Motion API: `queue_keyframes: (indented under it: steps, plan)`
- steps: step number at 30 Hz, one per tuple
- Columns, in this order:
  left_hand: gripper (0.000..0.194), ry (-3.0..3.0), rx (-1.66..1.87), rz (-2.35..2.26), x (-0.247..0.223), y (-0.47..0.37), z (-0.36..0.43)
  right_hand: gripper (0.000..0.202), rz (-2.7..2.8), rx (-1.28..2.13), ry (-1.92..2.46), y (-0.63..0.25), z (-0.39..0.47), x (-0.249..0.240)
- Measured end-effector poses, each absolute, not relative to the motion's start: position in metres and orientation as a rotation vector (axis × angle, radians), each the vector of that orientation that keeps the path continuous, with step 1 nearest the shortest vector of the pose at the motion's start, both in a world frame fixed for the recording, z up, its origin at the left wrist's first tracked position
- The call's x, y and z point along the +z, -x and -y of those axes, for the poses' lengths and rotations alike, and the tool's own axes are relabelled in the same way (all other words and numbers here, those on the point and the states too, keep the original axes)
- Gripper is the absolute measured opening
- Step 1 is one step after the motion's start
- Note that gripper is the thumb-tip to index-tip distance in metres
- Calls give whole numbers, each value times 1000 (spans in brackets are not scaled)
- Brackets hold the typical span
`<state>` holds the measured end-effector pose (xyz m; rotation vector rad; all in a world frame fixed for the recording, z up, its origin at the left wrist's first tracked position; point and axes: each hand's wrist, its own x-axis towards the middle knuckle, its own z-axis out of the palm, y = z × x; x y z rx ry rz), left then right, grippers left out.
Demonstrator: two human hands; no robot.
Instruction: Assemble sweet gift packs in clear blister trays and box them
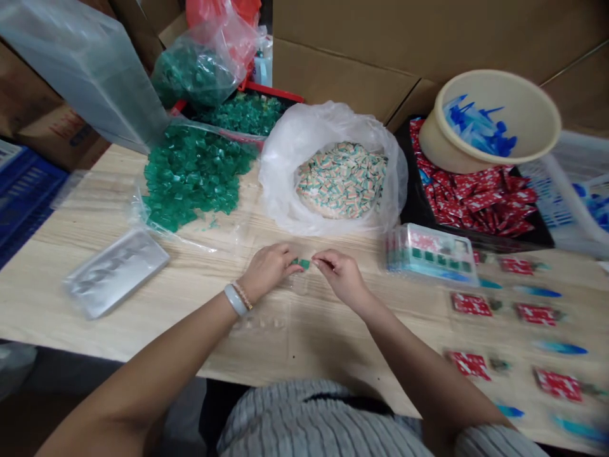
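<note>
My left hand (267, 271) is closed in a pinch, with small green translucent pieces (303, 263) at its thumb and fingertips. My right hand (343, 278) is also pinched, its fingertips right beside those pieces; whatever it grips is too small to make out. Beneath and in front of my hands lies a clear plastic tray (261, 324) with moulded compartments, hard to see against the wood. Beyond my left hand spreads a heap of similar green pieces (190, 178) on a clear bag. An open white plastic bag (285, 171) holds many small patterned squares (345, 181).
Stacked clear trays (117, 270) lie at left. Filled clear cases (431, 254) sit right of my hands. Farther right are red packets (480, 197) in a black tray, a cream tub (490, 120) with blue pieces, and rows of red packets (471, 304) with blue items.
</note>
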<state>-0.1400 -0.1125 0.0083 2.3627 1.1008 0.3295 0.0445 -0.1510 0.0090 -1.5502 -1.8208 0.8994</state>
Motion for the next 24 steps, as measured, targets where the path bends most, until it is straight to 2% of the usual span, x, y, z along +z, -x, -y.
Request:
queue_keyframes:
  steps: [6, 11, 14, 18, 21, 24]
  plan:
    - [18, -2296, 325, -1173, 13, 140, 105, 17, 2179, 748, 1455, -36, 149, 0]
    - [20, -2253, 251, -1210, 15, 133, 95, 17, 2202, 632, 1524, -32, 142, -9]
    - [18, -2119, 350, -1190, 18, 136, 91, 19, 2247, 536, 1552, -29, 140, -9]
    - [15, -1476, 687, -1282, 28, 153, 93, 23, 2300, 401, 1537, -20, 137, -3]
    - [21, -903, 694, -1156, 36, 167, 101, 14, 2350, 451, 1495, -13, 132, -3]
    - [25, -661, 695, -1090, 37, 176, 111, 9, 2343, 502, 1501, -10, 129, -8]
